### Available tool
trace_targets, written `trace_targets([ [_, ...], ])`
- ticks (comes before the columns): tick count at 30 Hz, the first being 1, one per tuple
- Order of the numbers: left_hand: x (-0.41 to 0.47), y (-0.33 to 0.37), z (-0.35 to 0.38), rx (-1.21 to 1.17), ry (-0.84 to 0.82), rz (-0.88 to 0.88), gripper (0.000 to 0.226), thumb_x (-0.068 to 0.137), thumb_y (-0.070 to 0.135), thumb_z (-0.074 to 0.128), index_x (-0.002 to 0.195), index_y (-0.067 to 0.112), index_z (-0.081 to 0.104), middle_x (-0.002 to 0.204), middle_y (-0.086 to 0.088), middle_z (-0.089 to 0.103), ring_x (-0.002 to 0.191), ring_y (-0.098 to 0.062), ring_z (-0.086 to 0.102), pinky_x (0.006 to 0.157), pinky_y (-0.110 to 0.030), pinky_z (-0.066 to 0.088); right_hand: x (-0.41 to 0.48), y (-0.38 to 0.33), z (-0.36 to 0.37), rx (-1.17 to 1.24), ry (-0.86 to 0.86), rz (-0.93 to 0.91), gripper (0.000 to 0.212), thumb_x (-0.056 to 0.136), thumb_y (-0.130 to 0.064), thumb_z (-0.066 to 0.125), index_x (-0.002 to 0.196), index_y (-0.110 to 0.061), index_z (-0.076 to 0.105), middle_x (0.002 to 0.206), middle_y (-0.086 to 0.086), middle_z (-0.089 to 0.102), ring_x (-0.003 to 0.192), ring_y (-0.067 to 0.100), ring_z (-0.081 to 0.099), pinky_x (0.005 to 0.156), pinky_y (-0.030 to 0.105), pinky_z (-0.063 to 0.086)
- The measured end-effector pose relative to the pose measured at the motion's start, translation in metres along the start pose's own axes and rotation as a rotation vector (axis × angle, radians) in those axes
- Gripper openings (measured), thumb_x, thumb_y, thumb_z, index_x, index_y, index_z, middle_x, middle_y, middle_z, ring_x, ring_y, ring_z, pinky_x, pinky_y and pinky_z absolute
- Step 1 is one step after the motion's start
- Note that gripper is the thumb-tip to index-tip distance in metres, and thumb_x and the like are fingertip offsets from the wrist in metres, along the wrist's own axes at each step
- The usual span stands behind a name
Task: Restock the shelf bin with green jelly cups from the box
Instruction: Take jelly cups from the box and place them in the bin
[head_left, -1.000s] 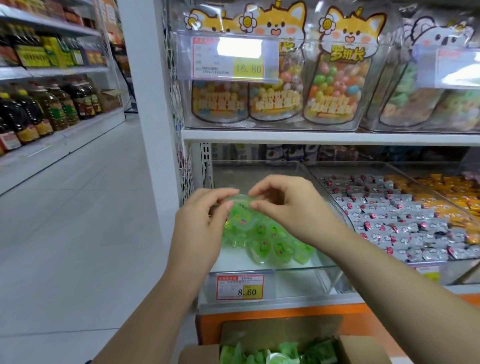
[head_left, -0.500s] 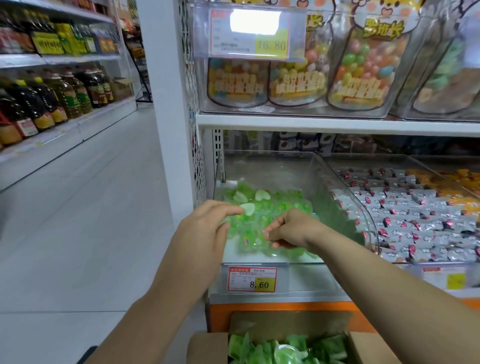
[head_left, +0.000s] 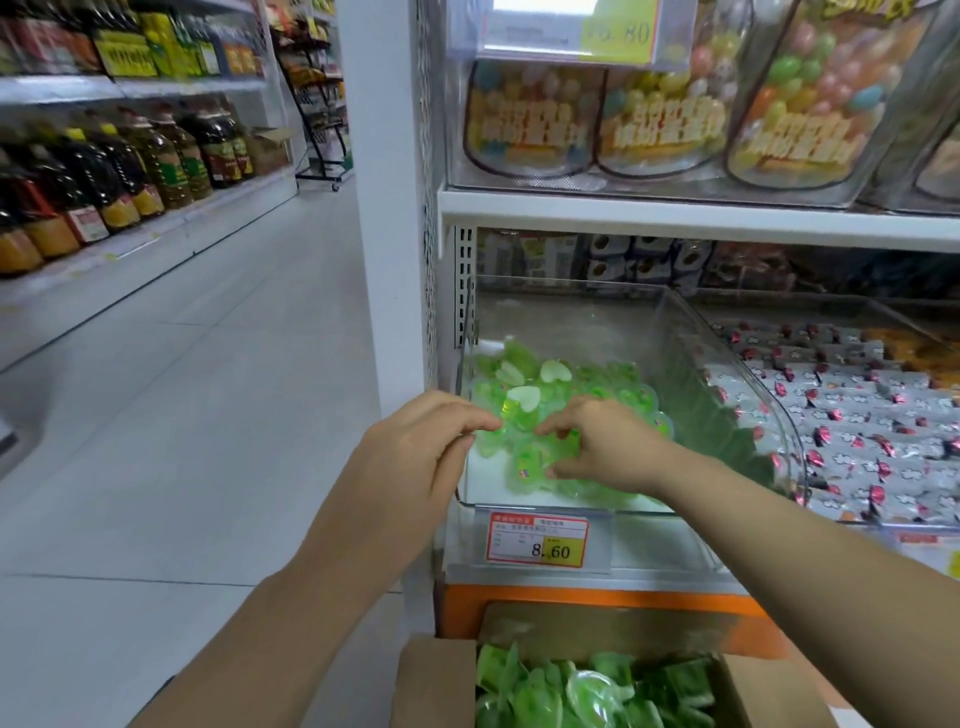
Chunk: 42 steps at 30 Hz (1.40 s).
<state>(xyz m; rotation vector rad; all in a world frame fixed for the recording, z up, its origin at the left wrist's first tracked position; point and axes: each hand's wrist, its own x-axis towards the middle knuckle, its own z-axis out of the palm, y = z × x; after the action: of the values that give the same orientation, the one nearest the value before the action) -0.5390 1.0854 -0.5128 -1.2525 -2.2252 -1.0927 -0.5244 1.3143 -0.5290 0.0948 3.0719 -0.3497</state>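
Jelly cups (head_left: 587, 382) blurred, box (head_left: 434, 686) cut off

jelly cups (head_left: 550, 415): translucent green | box (head_left: 431, 680): brown | price tag (head_left: 537, 538): red-yellow-white

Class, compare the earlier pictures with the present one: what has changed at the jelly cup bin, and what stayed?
The left hand and right hand sank from above the bin onto the green jelly cups; whether they still grip any is unclear. The box stayed where it was.
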Motion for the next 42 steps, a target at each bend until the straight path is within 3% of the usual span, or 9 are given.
trace_targets([
  [4,0.000,0.000,-0.001,-0.007,0.004,-0.001,0.029,0.091,0.022,0.043,0.102,0.019,0.069,0.097,0.017,0.058,0.093,0.015,0.050,0.084,0.000,0.035,0.001,0.004,0.001,-0.100,-0.063,-0.021,0.054,0.074,-0.046,0.072,0.122,-0.023,0.061,0.119,0.002,0.058,0.109,0.021,0.055,0.091,0.029,0.044],
  [10,0.001,0.001,-0.002,-0.015,0.000,0.000,0.030,0.092,0.025,0.042,0.101,0.018,0.069,0.095,0.017,0.058,0.091,0.011,0.052,0.082,0.000,0.035,-0.005,0.003,0.005,-0.168,-0.087,-0.065,0.058,0.078,-0.048,0.068,0.126,-0.018,0.057,0.121,0.002,0.054,0.113,0.022,0.053,0.094,0.031,0.043],
  [16,0.002,0.001,-0.001,-0.016,0.006,-0.002,0.026,0.092,0.022,0.045,0.101,0.016,0.070,0.095,0.015,0.060,0.090,0.008,0.054,0.082,-0.001,0.037,0.008,-0.002,-0.005,0.031,0.145,-0.061,0.057,0.078,-0.042,0.071,0.129,-0.023,0.054,0.120,0.002,0.052,0.095,0.019,0.056,0.090,0.034,0.045],
  [20,0.004,0.000,-0.001,-0.024,0.025,-0.012,0.021,0.092,0.016,0.051,0.099,0.016,0.070,0.093,0.015,0.060,0.090,0.010,0.055,0.080,0.000,0.037,0.033,-0.009,0.003,0.016,0.139,0.001,0.062,0.083,-0.033,0.067,0.138,-0.021,0.041,0.137,0.008,0.040,0.122,0.027,0.046,0.102,0.035,0.039],
  [26,0.005,0.001,-0.003,-0.065,0.025,-0.012,0.030,0.090,0.025,0.042,0.098,0.016,0.070,0.091,0.017,0.059,0.086,0.006,0.058,0.079,-0.002,0.039,0.045,-0.010,0.001,0.088,0.223,0.059,0.051,0.079,-0.026,0.073,0.125,-0.012,0.055,0.123,0.011,0.059,0.108,0.026,0.056,0.092,0.029,0.041],
  [30,0.004,0.003,-0.003,-0.059,0.037,-0.047,0.021,0.091,0.018,0.050,0.101,0.018,0.069,0.092,0.019,0.059,0.089,0.007,0.058,0.079,-0.005,0.043,0.016,-0.011,-0.017,0.435,0.392,0.085,0.040,0.079,-0.028,0.072,0.116,-0.016,0.061,0.105,0.001,0.064,0.079,0.013,0.058,0.073,0.020,0.042],
  [36,0.006,0.023,-0.004,-0.156,0.067,-0.153,0.033,0.089,0.027,0.055,0.119,0.039,0.055,0.108,0.022,0.057,0.100,0.005,0.057,0.083,-0.009,0.045,-0.043,-0.031,-0.049,1.532,-0.095,0.065,0.050,0.078,-0.024,0.057,0.120,0.001,0.057,0.097,0.010,0.059,0.066,0.011,0.060,0.056,0.018,0.052],
  [39,0.010,0.037,-0.007,-0.318,0.076,-0.239,0.033,0.090,0.020,0.061,0.105,0.047,0.053,0.102,0.021,0.060,0.091,0.005,0.062,0.073,-0.007,0.046,-0.060,-0.044,-0.056,1.670,-0.246,0.006,0.041,0.079,-0.018,0.054,0.114,0.002,0.061,0.099,0.017,0.064,0.074,0.018,0.063,0.065,0.023,0.057],
  [42,0.013,0.042,-0.006,-0.515,0.096,-0.374,0.024,0.086,0.015,0.063,0.091,0.038,0.060,0.083,0.018,0.063,0.069,-0.003,0.066,0.065,-0.013,0.050,-0.066,-0.053,-0.057,1.702,-0.241,0.019,0.033,0.080,-0.015,0.054,0.108,-0.001,0.064,0.091,0.015,0.068,0.069,0.016,0.066,0.065,0.023,0.058],
])
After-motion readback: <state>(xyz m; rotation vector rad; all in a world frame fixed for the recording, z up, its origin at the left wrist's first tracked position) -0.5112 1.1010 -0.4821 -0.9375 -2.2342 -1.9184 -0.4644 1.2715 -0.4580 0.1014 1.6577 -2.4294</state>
